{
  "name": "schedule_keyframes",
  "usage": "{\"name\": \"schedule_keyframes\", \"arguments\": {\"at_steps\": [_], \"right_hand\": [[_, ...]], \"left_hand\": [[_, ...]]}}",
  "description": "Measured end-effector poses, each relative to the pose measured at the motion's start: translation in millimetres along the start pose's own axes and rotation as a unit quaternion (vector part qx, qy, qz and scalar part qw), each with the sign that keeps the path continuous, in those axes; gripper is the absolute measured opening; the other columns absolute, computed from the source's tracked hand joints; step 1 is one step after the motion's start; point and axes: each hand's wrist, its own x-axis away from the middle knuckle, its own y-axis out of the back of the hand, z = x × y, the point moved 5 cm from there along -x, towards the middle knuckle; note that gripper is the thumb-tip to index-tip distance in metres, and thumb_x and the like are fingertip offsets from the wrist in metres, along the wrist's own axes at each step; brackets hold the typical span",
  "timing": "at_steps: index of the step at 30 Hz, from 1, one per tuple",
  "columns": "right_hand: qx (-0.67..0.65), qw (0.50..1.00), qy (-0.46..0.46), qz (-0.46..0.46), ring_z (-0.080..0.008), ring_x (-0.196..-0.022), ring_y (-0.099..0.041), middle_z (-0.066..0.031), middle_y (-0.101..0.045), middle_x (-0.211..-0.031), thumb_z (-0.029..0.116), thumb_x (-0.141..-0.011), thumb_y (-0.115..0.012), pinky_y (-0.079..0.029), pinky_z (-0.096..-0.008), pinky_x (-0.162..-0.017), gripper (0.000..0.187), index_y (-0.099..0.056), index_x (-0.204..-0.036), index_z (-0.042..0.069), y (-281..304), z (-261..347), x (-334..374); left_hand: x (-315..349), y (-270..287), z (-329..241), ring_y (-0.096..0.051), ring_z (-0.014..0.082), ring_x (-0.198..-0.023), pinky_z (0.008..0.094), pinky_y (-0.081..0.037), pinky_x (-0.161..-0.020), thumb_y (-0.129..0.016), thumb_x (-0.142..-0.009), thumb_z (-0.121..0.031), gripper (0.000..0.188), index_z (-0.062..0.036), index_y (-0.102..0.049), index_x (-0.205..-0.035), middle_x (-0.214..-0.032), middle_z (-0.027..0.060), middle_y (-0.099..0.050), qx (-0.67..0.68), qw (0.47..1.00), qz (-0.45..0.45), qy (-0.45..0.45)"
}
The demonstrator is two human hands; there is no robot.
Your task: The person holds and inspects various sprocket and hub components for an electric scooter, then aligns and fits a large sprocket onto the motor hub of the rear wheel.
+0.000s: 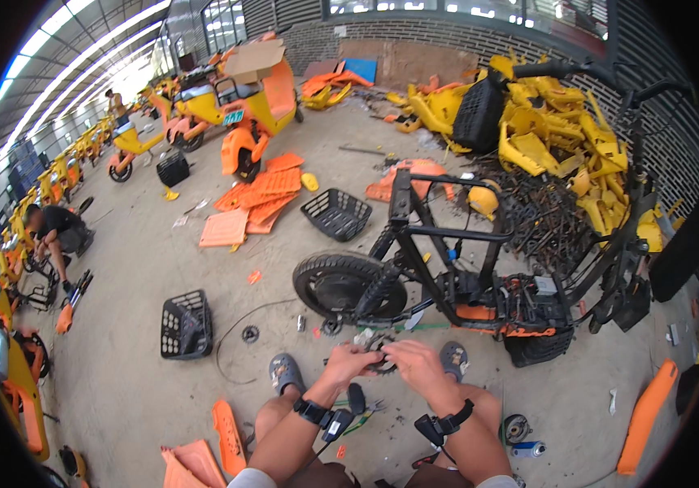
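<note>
My left hand (351, 359) and my right hand (416, 363) are together in front of me, between my knees. The fingers of both are closed on a dark round toothed part (383, 368), which looks like a sprocket and is partly hidden by the hands. Below them on the floor lie a dark pedal-like piece (356, 398) and green-handled pliers (361, 420). Just beyond stands a stripped black scooter frame (439, 232) with its rear wheel (341, 286) on. A small toothed ring (331, 327) lies near that wheel.
Black baskets (187, 325) (336, 215) and orange panels (260, 195) lie on the concrete. Yellow covers (561, 122) and dark metal parts (544, 215) are heaped behind the frame. A spray can (528, 449) lies by my right knee. At far left, a person (60, 232) crouches beside scooters.
</note>
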Motion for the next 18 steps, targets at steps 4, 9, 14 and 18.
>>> {"name": "schedule_keyframes", "arguments": {"at_steps": [4, 9, 14, 18], "right_hand": [[-0.021, 1.000, 0.010, -0.010, -0.0332, -0.090, -0.065, -0.0152, -0.069, -0.098, 0.004, -0.082, -0.067, -0.053, -0.0392, -0.079, 0.021, -0.069, -0.103, 0.001, -5.6, 0.0, -0.3], [-0.013, 0.999, -0.024, -0.024, -0.0340, -0.090, -0.064, -0.0166, -0.067, -0.099, 0.005, -0.083, -0.069, -0.052, -0.0399, -0.078, 0.021, -0.067, -0.103, -0.001, -24.2, 0.2, 10.6], [-0.006, 0.993, -0.053, -0.109, -0.0292, -0.088, -0.065, -0.0135, -0.068, -0.098, -0.001, -0.077, -0.074, -0.053, -0.0359, -0.078, 0.022, -0.067, -0.097, -0.002, -24.2, 12.8, 24.0], [0.068, 0.995, 0.022, -0.076, -0.0276, -0.087, -0.065, -0.0126, -0.067, -0.098, -0.004, -0.073, -0.074, -0.053, -0.0346, -0.077, 0.024, -0.066, -0.095, -0.001, -29.3, 23.7, 21.8]], "left_hand": [[5.7, 7.9, -9.1, -0.068, 0.0177, -0.070, 0.0285, -0.059, -0.061, -0.078, -0.077, -0.013, 0.029, 0.0105, -0.065, -0.087, -0.080, 0.0115, -0.068, -0.007, 1.000, -0.005, -0.027], [12.7, 21.6, -30.2, -0.062, 0.0094, -0.063, 0.0251, -0.051, -0.055, -0.078, -0.074, -0.011, 0.030, 0.0132, -0.066, -0.087, -0.070, 0.0085, -0.067, -0.149, 0.977, -0.061, -0.138], [14.4, 15.2, -27.9, -0.062, 0.0085, -0.064, 0.0234, -0.051, -0.057, -0.081, -0.070, -0.012, 0.038, 0.0122, -0.066, -0.095, -0.072, 0.0095, -0.068, -0.165, 0.972, -0.032, -0.163], [12.8, 28.5, -37.2, -0.062, 0.0084, -0.063, 0.0232, -0.050, -0.058, -0.080, -0.071, -0.011, 0.033, 0.0116, -0.067, -0.091, -0.072, 0.0083, -0.068, -0.144, 0.978, -0.023, -0.150]]}}
